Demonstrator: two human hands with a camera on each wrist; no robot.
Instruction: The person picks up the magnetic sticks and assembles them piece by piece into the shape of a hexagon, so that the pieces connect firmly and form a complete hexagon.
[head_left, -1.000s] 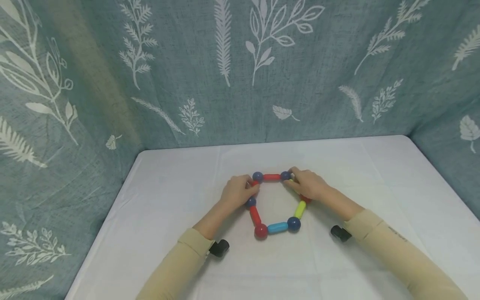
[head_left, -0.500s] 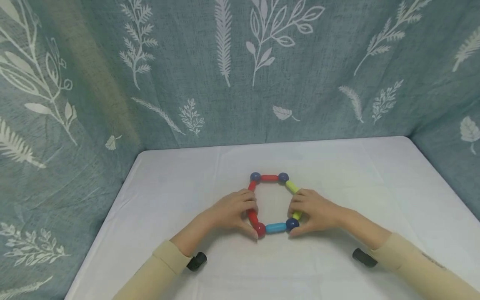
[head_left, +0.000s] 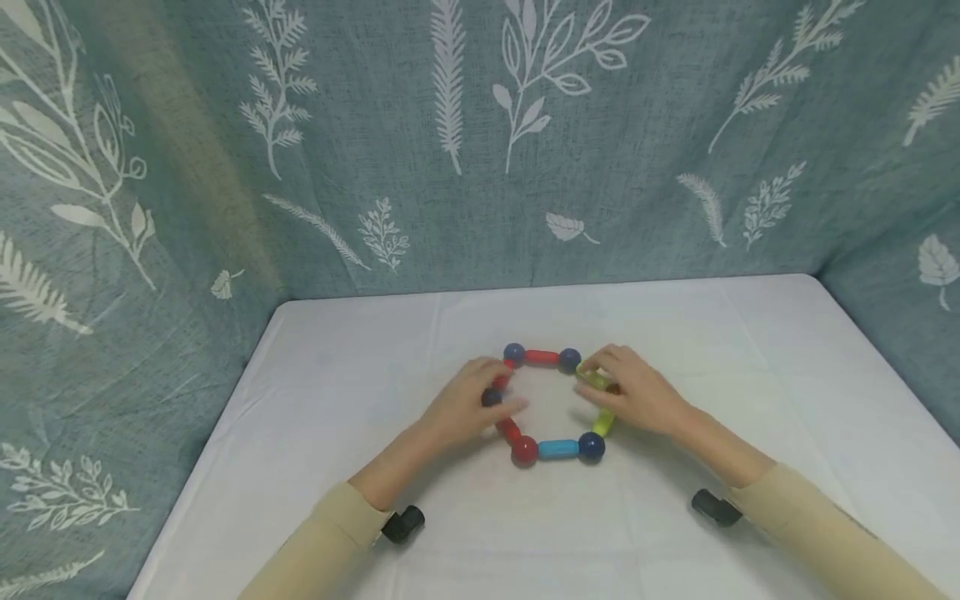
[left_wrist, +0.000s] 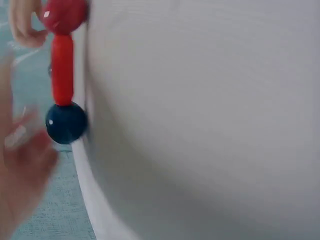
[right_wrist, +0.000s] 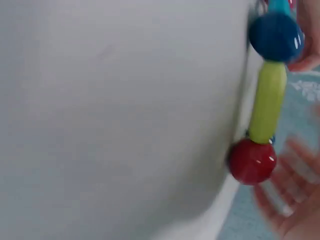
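Note:
Magnetic-looking rods and balls form a ring on the white table. Its near side has a red ball [head_left: 524,450], a light blue rod [head_left: 558,449] and a dark blue ball [head_left: 592,447]; a red rod [head_left: 542,357] joins two blue balls at the far side. My left hand [head_left: 468,404] hovers over the ring's left side, thumb extended, beside a blue ball [left_wrist: 66,123]. On the opposite side my right hand [head_left: 637,390] has its fingers loosely spread by a yellow-green rod and a red ball [right_wrist: 252,161]. Both hands are blurred in the wrist views.
The white-clothed table [head_left: 360,350] extends around the ring. A green-blue leaf-patterned curtain [head_left: 480,208] hangs behind and at the sides. Black wrist cameras [head_left: 403,525] sit under both sleeves.
Both hands went from the ring's far part toward its near corners, touching around the balls there, then moved back up and loosened. The ring shifted slightly and its side corners now sit wider apart.

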